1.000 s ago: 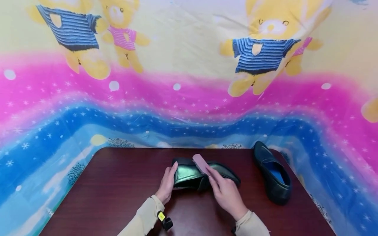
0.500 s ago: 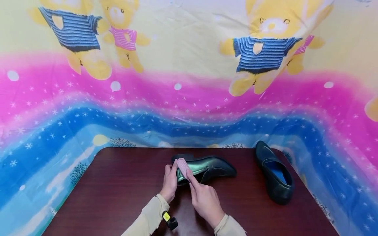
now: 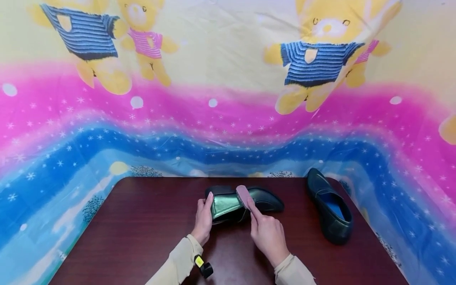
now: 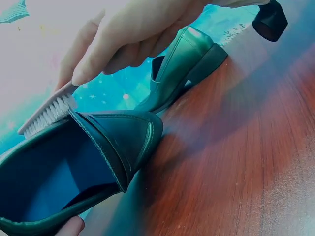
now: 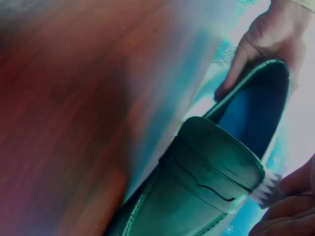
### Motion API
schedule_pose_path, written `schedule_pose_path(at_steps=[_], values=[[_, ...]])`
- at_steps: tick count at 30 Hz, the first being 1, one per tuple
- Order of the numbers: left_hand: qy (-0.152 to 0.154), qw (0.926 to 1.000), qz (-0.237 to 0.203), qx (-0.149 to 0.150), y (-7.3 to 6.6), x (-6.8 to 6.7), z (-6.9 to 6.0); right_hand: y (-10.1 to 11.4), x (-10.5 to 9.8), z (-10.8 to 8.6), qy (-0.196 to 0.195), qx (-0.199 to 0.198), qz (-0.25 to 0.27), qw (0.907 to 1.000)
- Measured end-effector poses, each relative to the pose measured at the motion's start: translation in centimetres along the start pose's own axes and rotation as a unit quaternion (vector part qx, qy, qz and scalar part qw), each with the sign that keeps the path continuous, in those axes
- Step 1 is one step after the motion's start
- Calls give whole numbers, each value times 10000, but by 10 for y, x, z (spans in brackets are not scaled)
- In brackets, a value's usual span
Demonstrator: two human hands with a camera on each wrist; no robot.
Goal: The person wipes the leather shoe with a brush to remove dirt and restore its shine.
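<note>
A dark leather loafer (image 3: 224,206) is tipped on its side near the table's far edge, its toe pointing right. My left hand (image 3: 203,221) grips it at the heel; in the right wrist view the left thumb lies along the opening. My right hand (image 3: 270,236) holds a pink-backed brush (image 3: 243,194), index finger along its back. White bristles touch the upper beside the opening, as the left wrist view shows of the brush (image 4: 47,115). The blue insole (image 5: 248,118) shows in the right wrist view. Most left-hand fingers are hidden behind the heel.
The matching loafer (image 3: 333,209) stands upright at the table's right side, toe toward the back. A cartoon-bear cloth (image 3: 228,130) hangs behind the dark red-brown table (image 3: 142,229). A black strapped device (image 3: 204,268) sits on my left wrist.
The brush in my right hand went left to the heel, then came back right to the middle of the shoe. The shoe tilted a little; the left hand kept its grip.
</note>
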State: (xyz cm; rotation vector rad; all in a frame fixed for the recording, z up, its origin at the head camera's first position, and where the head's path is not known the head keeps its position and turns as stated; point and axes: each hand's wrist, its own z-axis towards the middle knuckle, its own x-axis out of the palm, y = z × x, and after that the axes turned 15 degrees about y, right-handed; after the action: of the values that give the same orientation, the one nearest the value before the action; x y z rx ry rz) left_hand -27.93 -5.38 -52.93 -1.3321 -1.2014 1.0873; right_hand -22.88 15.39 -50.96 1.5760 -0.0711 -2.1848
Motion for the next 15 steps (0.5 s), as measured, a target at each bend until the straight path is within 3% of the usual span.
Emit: schedule_pose_path(at_steps=[6, 11, 15], values=[[57, 9999, 130, 20, 2, -2, -3, 4, -7, 2, 189, 203, 158, 9995], [-73, 9996, 263, 86, 2, -2, -2, 18, -5, 1, 172, -581, 524, 9968], [-155, 9991, 384, 134, 4, -1, 0, 32, -1, -2, 445, -1156, 794, 9891]])
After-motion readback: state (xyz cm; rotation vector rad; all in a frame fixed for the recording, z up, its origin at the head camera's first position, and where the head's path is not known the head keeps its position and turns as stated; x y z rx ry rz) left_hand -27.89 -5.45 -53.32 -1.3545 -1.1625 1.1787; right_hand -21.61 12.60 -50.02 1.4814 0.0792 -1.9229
